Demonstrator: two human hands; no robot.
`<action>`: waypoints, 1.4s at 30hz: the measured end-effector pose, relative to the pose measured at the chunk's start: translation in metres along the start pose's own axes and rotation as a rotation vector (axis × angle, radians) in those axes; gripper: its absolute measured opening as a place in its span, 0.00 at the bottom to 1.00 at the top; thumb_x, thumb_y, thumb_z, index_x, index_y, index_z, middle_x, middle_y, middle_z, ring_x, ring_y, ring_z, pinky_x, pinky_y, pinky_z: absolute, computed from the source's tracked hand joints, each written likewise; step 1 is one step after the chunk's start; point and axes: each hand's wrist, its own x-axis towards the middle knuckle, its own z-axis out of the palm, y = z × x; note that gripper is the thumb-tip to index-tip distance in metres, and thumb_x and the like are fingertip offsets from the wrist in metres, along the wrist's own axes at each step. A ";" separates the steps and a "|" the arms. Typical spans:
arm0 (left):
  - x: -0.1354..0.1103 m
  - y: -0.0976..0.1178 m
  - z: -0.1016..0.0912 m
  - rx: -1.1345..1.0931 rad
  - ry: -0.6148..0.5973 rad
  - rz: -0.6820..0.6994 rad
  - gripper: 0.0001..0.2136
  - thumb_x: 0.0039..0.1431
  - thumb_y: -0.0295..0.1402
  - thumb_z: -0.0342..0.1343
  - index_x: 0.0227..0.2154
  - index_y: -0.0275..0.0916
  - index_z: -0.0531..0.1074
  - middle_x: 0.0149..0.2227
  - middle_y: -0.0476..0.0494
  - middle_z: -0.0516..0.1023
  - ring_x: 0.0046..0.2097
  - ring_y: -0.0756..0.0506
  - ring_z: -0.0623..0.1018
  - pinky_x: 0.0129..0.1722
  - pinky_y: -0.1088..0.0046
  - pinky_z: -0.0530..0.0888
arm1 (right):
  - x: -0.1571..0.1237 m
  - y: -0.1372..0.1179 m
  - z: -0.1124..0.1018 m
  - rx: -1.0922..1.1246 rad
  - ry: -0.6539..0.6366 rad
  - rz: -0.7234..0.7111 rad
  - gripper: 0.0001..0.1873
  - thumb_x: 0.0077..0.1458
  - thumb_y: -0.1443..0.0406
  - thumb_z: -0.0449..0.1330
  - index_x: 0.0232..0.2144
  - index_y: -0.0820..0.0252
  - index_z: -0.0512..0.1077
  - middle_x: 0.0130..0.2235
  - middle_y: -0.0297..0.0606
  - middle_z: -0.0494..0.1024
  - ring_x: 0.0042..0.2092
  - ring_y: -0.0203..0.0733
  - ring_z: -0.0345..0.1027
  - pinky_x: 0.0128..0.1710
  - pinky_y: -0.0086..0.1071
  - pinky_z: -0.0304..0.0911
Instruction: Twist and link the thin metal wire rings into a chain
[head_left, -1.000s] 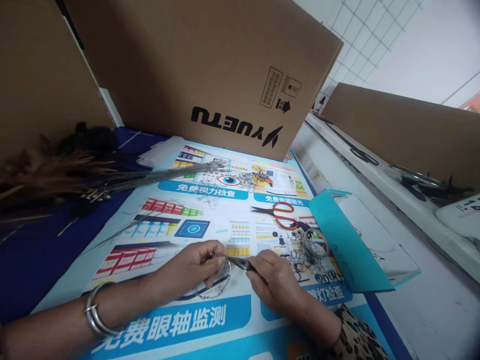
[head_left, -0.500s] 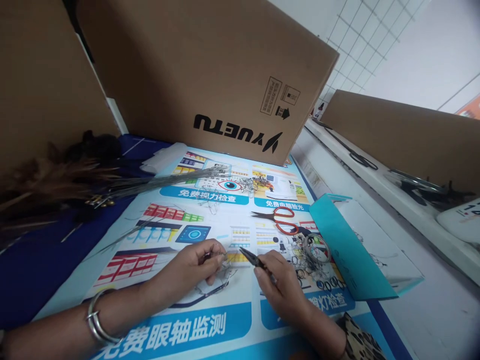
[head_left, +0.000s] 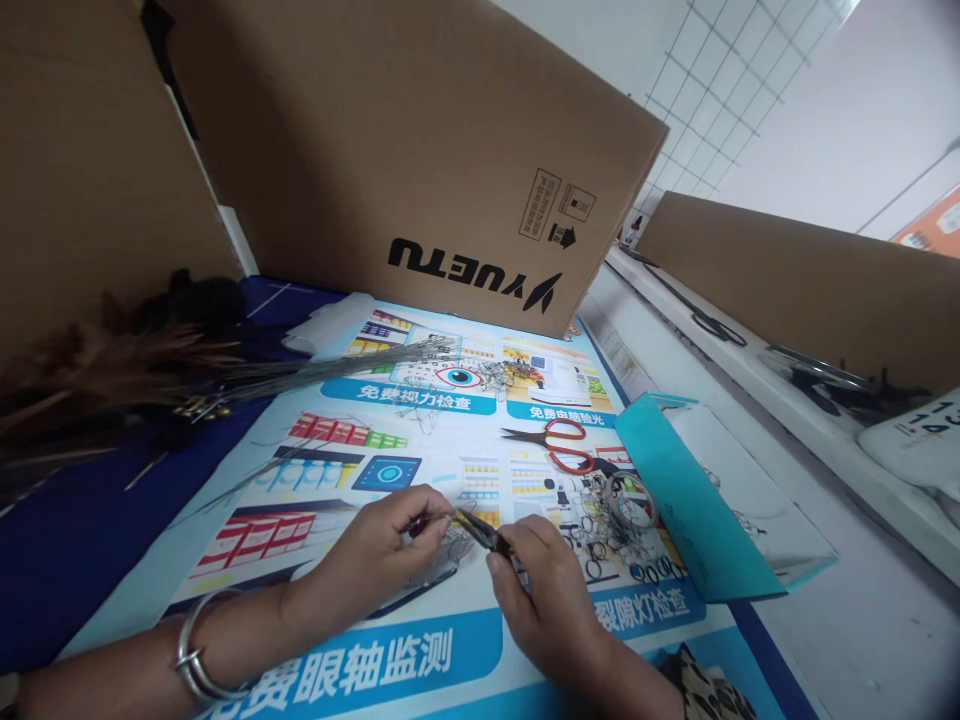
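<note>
My left hand [head_left: 405, 530], with silver bangles on its wrist, is closed in a pinch on a thin piece of wire that is partly hidden by the fingers. Dark-jawed pliers [head_left: 480, 530] sit in my right hand [head_left: 551, 590], its fingers wrapped round the handles. The tips of the pliers are at the left fingertips, by the wire. Thin wire loops hang below the left hand. To the right of the pliers lies a heap of wire rings and coils [head_left: 619, 520]. Beyond it rest scissors [head_left: 559, 440] with orange-red handles.
A turquoise open box [head_left: 675, 500] stands at the right, small wire pieces inside. Long thin wires [head_left: 345, 365] and brown feathery stems [head_left: 135, 350] lie at the left. A large cardboard box [head_left: 420, 150] blocks the back. A white ledge [head_left: 690, 310] runs along the right.
My right hand has moved left with the pliers, bringing their tips to the left fingertips. The left hand has stayed nearly in place. The view has shifted slightly.
</note>
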 end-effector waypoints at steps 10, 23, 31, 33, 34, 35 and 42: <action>0.002 -0.002 0.001 0.042 -0.012 0.030 0.08 0.57 0.34 0.47 0.26 0.38 0.67 0.25 0.49 0.72 0.29 0.49 0.70 0.30 0.76 0.66 | -0.001 0.002 0.005 0.010 -0.003 -0.031 0.08 0.58 0.66 0.51 0.39 0.61 0.67 0.37 0.43 0.70 0.40 0.45 0.62 0.39 0.37 0.61; -0.001 -0.010 0.002 0.234 0.028 0.095 0.06 0.56 0.30 0.46 0.28 0.39 0.67 0.27 0.49 0.72 0.31 0.49 0.71 0.31 0.74 0.65 | 0.000 -0.001 0.009 -0.147 -0.005 -0.039 0.09 0.59 0.65 0.49 0.36 0.62 0.68 0.34 0.43 0.69 0.37 0.45 0.61 0.34 0.36 0.59; -0.001 -0.013 0.003 0.276 0.036 0.112 0.06 0.57 0.30 0.46 0.28 0.39 0.67 0.27 0.49 0.73 0.30 0.48 0.71 0.31 0.74 0.64 | -0.001 -0.001 0.011 -0.172 0.012 -0.068 0.09 0.59 0.65 0.49 0.38 0.62 0.68 0.34 0.43 0.70 0.37 0.45 0.62 0.35 0.36 0.60; -0.001 -0.013 0.003 0.279 0.037 0.113 0.06 0.57 0.30 0.46 0.28 0.39 0.67 0.27 0.49 0.73 0.31 0.48 0.71 0.31 0.74 0.64 | -0.001 -0.001 0.011 -0.166 0.009 -0.070 0.10 0.58 0.66 0.49 0.38 0.62 0.68 0.34 0.43 0.70 0.37 0.45 0.62 0.35 0.36 0.60; -0.001 -0.014 0.003 0.279 0.036 0.110 0.06 0.57 0.30 0.46 0.28 0.39 0.67 0.27 0.49 0.73 0.31 0.48 0.71 0.31 0.74 0.64 | -0.001 -0.001 0.011 -0.163 0.008 -0.069 0.10 0.58 0.66 0.49 0.38 0.62 0.68 0.34 0.43 0.70 0.37 0.45 0.62 0.35 0.36 0.60; -0.001 -0.014 0.003 0.277 0.034 0.106 0.06 0.57 0.30 0.46 0.28 0.39 0.67 0.27 0.49 0.73 0.30 0.48 0.71 0.31 0.74 0.64 | 0.000 -0.001 0.011 -0.162 0.008 -0.071 0.10 0.58 0.66 0.49 0.39 0.62 0.68 0.34 0.43 0.70 0.37 0.45 0.62 0.35 0.36 0.60; 0.000 -0.014 0.003 0.258 0.025 0.089 0.06 0.56 0.31 0.46 0.27 0.39 0.67 0.26 0.49 0.72 0.29 0.49 0.70 0.29 0.75 0.64 | 0.001 0.000 0.011 -0.158 0.031 -0.101 0.10 0.58 0.67 0.49 0.39 0.62 0.68 0.33 0.43 0.71 0.36 0.45 0.63 0.34 0.36 0.61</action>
